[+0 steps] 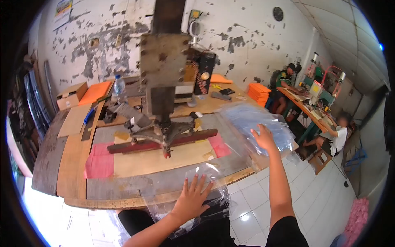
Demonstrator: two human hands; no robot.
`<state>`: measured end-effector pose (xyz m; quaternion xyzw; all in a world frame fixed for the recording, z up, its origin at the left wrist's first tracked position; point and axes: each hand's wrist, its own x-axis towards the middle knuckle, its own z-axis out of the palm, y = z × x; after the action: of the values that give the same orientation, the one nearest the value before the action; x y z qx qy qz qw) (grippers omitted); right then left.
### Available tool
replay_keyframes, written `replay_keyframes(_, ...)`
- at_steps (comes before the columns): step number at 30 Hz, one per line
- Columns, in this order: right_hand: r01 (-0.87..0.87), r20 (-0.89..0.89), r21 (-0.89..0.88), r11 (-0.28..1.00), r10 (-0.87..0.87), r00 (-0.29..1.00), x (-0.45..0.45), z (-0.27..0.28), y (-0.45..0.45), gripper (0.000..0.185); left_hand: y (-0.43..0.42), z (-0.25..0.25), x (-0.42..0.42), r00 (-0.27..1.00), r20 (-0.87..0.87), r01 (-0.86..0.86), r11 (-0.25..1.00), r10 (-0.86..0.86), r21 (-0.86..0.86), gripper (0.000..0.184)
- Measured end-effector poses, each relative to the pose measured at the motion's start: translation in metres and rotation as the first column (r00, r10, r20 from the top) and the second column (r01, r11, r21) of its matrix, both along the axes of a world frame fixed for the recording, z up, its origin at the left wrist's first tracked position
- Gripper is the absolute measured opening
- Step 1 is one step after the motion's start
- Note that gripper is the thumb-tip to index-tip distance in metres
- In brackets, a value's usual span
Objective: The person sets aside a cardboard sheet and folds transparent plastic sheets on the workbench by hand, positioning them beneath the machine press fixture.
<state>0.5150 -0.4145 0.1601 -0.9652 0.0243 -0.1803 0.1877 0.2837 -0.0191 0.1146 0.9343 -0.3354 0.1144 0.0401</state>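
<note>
My left hand (pixel 192 198) lies with spread fingers on a clear plastic sheet (pixel 162 191) that hangs over the table's front edge. My right hand (pixel 263 138) is over a pile of clear bluish plastic sheets (pixel 247 119) on the right of the table, its fingers apart. Between and beyond my hands stands a metal press (pixel 164 61) with a long red-brown bar (pixel 181 142) at its foot. Below the bar lies a pale board (pixel 152 162) with pink pieces (pixel 100 160) at its ends.
A water bottle (pixel 119 87), a cardboard box (pixel 72 96) and a blue cutter (pixel 89 115) are at the back left. An orange stack (pixel 259 94) stands at the back right. Two people sit at a machine bench (pixel 306 108) farther right.
</note>
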Motion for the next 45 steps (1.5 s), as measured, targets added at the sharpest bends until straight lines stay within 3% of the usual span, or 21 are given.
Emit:
replay_keyframes(2, -0.198, 0.447, -0.200, 0.959, 0.270, 0.853, -0.042, 0.004, 0.056, 0.044, 0.009, 0.000, -0.001, 1.000, -0.017, 0.024, 1.000, -0.024, -0.016, 0.096)
replay_keyframes(4, -0.421, 0.253, -0.018, 0.907, 0.412, 0.876, -0.097, 0.007, 0.122, 0.039, 0.015, -0.001, -0.005, 0.999, -0.046, 0.025, 0.999, -0.027, -0.040, 0.096)
replay_keyframes(6, -0.607, 0.110, -0.055, 0.793, 0.609, 0.786, -0.125, -0.015, 0.162, 0.040, 0.011, -0.001, -0.007, 0.999, -0.016, 0.047, 0.999, -0.046, 0.027, 0.096)
replay_keyframes(10, -0.663, 0.186, 0.063, 0.746, 0.644, 0.742, -0.134, -0.046, 0.199, 0.035, 0.008, -0.015, -0.006, 0.999, 0.025, 0.022, 1.000, -0.021, -0.017, 0.093)
replay_keyframes(12, -0.647, 0.233, 0.337, 0.684, 0.605, 0.761, -0.128, -0.055, 0.197, 0.030, 0.010, -0.017, -0.009, 1.000, -0.002, 0.029, 0.994, -0.029, -0.105, 0.088)
replay_keyframes(14, -0.647, 0.216, 0.410, 0.643, 0.621, 0.754, -0.129, -0.063, 0.191, 0.028, 0.014, -0.013, -0.021, 0.999, -0.035, 0.028, 0.979, -0.036, -0.200, 0.082)
replay_keyframes(16, -0.417, 0.104, 0.822, 0.388, 0.618, 0.779, -0.132, -0.068, 0.181, 0.029, 0.029, 0.003, -0.042, 0.995, 0.097, 0.024, 0.943, 0.009, -0.331, 0.080)
replay_keyframes(17, -0.400, 0.125, 0.850, 0.342, 0.608, 0.784, -0.133, -0.069, 0.172, 0.034, 0.043, 0.004, -0.051, 0.996, 0.092, 0.011, 0.944, 0.020, -0.331, 0.080)
replay_keyframes(18, -0.400, 0.123, 0.852, 0.339, 0.613, 0.781, -0.132, -0.070, 0.167, 0.034, 0.061, 0.004, -0.062, 0.959, 0.212, -0.083, 0.899, 0.190, -0.431, 0.080)
replay_keyframes(20, -0.501, 0.404, 0.865, 0.042, 0.534, 0.743, -0.131, -0.072, 0.158, 0.039, 0.080, 0.007, -0.072, 0.760, 0.318, -0.282, 0.729, 0.567, -0.624, 0.096)
replay_keyframes(22, -0.492, 0.401, 0.869, 0.048, 0.513, 0.759, -0.133, -0.067, 0.156, 0.039, 0.099, 0.015, -0.064, 0.770, 0.117, -0.305, 0.523, 0.628, -0.796, 0.104)
replay_keyframes(24, -0.520, 0.413, 0.850, 0.079, 0.511, 0.754, -0.133, -0.056, 0.166, 0.036, 0.119, 0.013, -0.057, 0.907, -0.260, -0.362, 0.298, 0.330, -0.883, 0.107)
replay_keyframes(25, -0.528, 0.420, 0.845, 0.083, 0.508, 0.752, -0.134, -0.045, 0.175, 0.036, 0.125, 0.019, -0.047, 0.956, -0.266, -0.284, 0.162, 0.127, -0.945, 0.096)
replay_keyframes(26, -0.535, 0.406, 0.837, 0.117, 0.522, 0.750, -0.134, -0.033, 0.187, 0.034, 0.133, 0.024, -0.040, 0.959, -0.257, -0.275, 0.164, 0.120, -0.947, 0.096)
replay_keyframes(28, -0.543, 0.397, 0.826, 0.153, 0.525, 0.753, -0.129, -0.019, 0.205, 0.033, 0.153, 0.035, -0.027, 0.891, -0.443, -0.443, 0.019, -0.100, -0.896, 0.083)
replay_keyframes(29, -0.540, 0.382, 0.829, 0.149, 0.554, 0.740, -0.124, -0.015, 0.211, 0.032, 0.160, 0.039, -0.018, 0.896, -0.444, -0.445, 0.043, 0.023, -0.895, 0.056)
replay_keyframes(33, -0.484, 0.305, 0.856, 0.181, 0.579, 0.756, -0.108, -0.022, 0.224, 0.029, 0.196, 0.017, 0.007, 0.861, -0.504, -0.494, 0.121, -0.072, -0.861, 0.022)
replay_keyframes(36, -0.398, 0.225, 0.888, 0.228, 0.540, 0.811, -0.103, -0.042, 0.233, 0.028, 0.196, 0.009, 0.010, 0.895, -0.435, -0.416, 0.171, -0.096, -0.893, 0.021)
replay_keyframes(37, -0.403, 0.214, 0.878, 0.260, 0.539, 0.815, -0.103, -0.046, 0.233, 0.027, 0.192, 0.007, 0.007, 0.867, -0.470, -0.461, 0.091, -0.168, -0.883, 0.021)
replay_keyframes(40, -0.379, 0.191, 0.890, 0.253, 0.547, 0.815, -0.107, -0.049, 0.234, 0.025, 0.182, 0.005, -0.004, 0.836, -0.548, -0.541, 0.144, -0.010, -0.828, 0.022)
replay_keyframes(45, -0.343, 0.160, 0.892, 0.294, 0.502, 0.850, -0.110, -0.050, 0.235, 0.025, 0.185, -0.005, -0.004, 0.860, -0.509, -0.507, 0.055, -0.029, -0.860, 0.021)
